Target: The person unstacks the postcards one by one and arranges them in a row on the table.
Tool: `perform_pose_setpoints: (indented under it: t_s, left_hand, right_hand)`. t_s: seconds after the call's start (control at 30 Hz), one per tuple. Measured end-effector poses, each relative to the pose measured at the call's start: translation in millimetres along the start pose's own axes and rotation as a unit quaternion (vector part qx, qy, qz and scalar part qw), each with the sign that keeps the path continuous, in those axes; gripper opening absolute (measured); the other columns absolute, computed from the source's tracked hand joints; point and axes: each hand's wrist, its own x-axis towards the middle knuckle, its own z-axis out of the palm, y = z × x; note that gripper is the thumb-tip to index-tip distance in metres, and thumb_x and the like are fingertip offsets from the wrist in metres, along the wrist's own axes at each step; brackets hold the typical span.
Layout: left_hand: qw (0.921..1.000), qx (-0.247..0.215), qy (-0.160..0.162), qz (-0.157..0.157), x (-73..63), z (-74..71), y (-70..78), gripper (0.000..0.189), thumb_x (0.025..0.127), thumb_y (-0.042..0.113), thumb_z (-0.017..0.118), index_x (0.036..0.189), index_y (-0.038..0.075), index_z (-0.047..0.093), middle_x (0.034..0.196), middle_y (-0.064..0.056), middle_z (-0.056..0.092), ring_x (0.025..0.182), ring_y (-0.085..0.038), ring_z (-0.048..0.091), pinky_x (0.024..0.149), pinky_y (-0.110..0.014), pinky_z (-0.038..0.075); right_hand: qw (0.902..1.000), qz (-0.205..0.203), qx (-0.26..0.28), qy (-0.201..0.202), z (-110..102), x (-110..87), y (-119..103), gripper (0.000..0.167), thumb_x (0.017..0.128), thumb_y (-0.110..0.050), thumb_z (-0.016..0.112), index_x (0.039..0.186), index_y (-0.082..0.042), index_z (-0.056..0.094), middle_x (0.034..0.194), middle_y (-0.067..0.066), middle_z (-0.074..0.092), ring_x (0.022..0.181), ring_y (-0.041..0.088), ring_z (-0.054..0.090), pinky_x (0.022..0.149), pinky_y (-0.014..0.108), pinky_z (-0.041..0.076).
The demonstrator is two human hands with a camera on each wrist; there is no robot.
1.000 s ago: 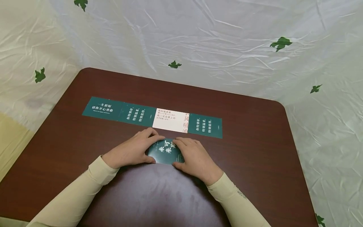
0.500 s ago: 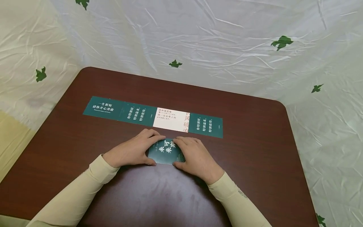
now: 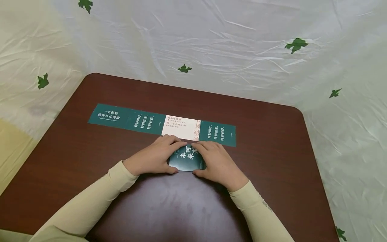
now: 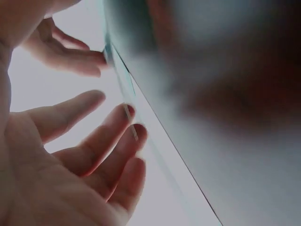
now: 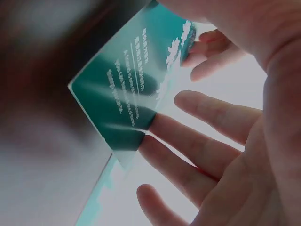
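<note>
A green card point(image 3: 185, 164) with white characters is between both hands, near the table's front edge. My left hand point(image 3: 154, 155) holds its left side, thumb at the near edge and fingers at the far edge. On the other side my right hand point(image 3: 220, 164) grips the card in the same way. In the right wrist view, the green card point(image 5: 106, 89) shows lines of small white print, with fingertips at its edge. Just beyond the hands lies a row of cards: a white card point(image 3: 178, 129) with several green ones, among them the rightmost green card point(image 3: 228, 136).
The dark red-brown table point(image 3: 260, 127) has rounded far corners. White wrinkled cloth point(image 3: 229, 74) with green leaf-shaped patches point(image 3: 296, 45) hangs behind and beside it. Toward the left end of the row lies a green card point(image 3: 112, 117).
Both hands have shifted to the right and slightly away from the body, carrying the green card along. The row of cards keeps its arrangement.
</note>
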Motion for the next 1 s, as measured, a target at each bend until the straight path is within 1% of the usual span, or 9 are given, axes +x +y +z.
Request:
perform_pose_setpoints:
  t_s: [0.13,0.2,0.3,0.4,0.53,0.6,0.73,0.87,1.0]
  left_hand:
    - [0.9995,0.020,0.007,0.025,31.5,0.9,8.4,0.088,0.084,0.042,0.090,0.159,0.012,0.053,0.144,-0.006,0.059,0.132,-0.025,0.055,0.115,-0.047,0.043]
    - [0.9989,0.033,0.000,0.033,49.6,0.9,14.1,0.090,0.085,0.044,0.089,0.160,0.012,0.051,0.146,-0.006,0.058,0.136,-0.026,0.053,0.118,-0.048,0.041]
    - [0.9973,0.053,-0.008,0.051,82.9,0.8,25.5,0.092,0.086,0.048,0.087,0.161,0.011,0.049,0.147,-0.006,0.057,0.139,-0.027,0.052,0.121,-0.049,0.038]
    - [0.9955,0.069,-0.011,0.064,119.1,-0.8,38.8,0.093,0.086,0.051,0.086,0.161,0.012,0.049,0.146,-0.006,0.058,0.136,-0.025,0.052,0.118,-0.048,0.037]
    - [0.9942,0.085,-0.022,0.063,163.4,1.9,55.2,0.093,0.086,0.055,0.087,0.161,0.015,0.049,0.147,-0.004,0.057,0.133,-0.023,0.052,0.117,-0.046,0.036]
    - [0.9941,0.086,-0.032,0.059,181.2,6.8,62.8,0.094,0.087,0.056,0.087,0.162,0.016,0.048,0.149,-0.003,0.057,0.135,-0.022,0.051,0.117,-0.046,0.035]
    - [0.9948,0.072,-0.052,0.051,205.3,20.3,75.0,0.093,0.087,0.055,0.087,0.162,0.017,0.048,0.151,-0.003,0.057,0.137,-0.023,0.052,0.117,-0.047,0.035]
    - [0.9961,0.053,-0.056,0.043,221.2,30.4,83.5,0.091,0.087,0.055,0.087,0.161,0.017,0.050,0.150,-0.003,0.057,0.136,-0.023,0.053,0.114,-0.046,0.036]
    - [0.9971,0.043,-0.053,0.034,233.9,34.4,90.1,0.089,0.087,0.055,0.087,0.160,0.017,0.052,0.149,-0.002,0.059,0.135,-0.023,0.054,0.111,-0.045,0.035]
  right_hand:
    - [0.9996,0.025,0.007,0.006,-12,-5.9,24,0.084,0.081,-0.040,0.094,0.153,-0.013,0.060,0.153,0.007,0.063,0.146,0.032,0.055,0.125,0.056,0.040]
    - [0.9993,0.036,0.012,0.005,-19,-10.6,37,0.084,0.081,-0.038,0.094,0.153,-0.012,0.059,0.155,0.010,0.061,0.147,0.034,0.054,0.124,0.058,0.041]
    - [0.9981,0.056,0.023,0.008,-33,-20.7,61,0.085,0.082,-0.032,0.094,0.155,-0.009,0.056,0.157,0.013,0.058,0.149,0.037,0.050,0.122,0.063,0.041]
    - [0.9962,0.080,0.032,0.011,-48,-30.0,87,0.086,0.084,-0.027,0.093,0.158,-0.007,0.052,0.160,0.016,0.054,0.153,0.040,0.043,0.121,0.070,0.039]
    - [0.9917,0.118,0.051,0.010,-62,-39.7,119,0.086,0.086,-0.022,0.090,0.160,-0.007,0.048,0.164,0.019,0.050,0.158,0.043,0.033,0.121,0.076,0.033]
    - [0.9881,0.140,0.065,0.004,-66,-45.2,133,0.086,0.087,-0.020,0.089,0.161,-0.008,0.047,0.164,0.019,0.048,0.159,0.043,0.030,0.121,0.075,0.034]
    - [0.9797,0.174,0.098,-0.021,-69,-56.4,155,0.086,0.088,-0.016,0.087,0.162,-0.007,0.044,0.165,0.020,0.046,0.158,0.044,0.027,0.119,0.070,0.041]
    - [0.9729,0.192,0.124,-0.034,-71,-62.9,172,0.085,0.089,-0.011,0.084,0.163,-0.007,0.042,0.165,0.020,0.044,0.156,0.044,0.025,0.118,0.066,0.044]
    - [0.9690,0.207,0.130,-0.038,-75,-65.3,183,0.084,0.090,-0.008,0.082,0.163,-0.007,0.041,0.165,0.019,0.043,0.155,0.044,0.024,0.116,0.066,0.045]
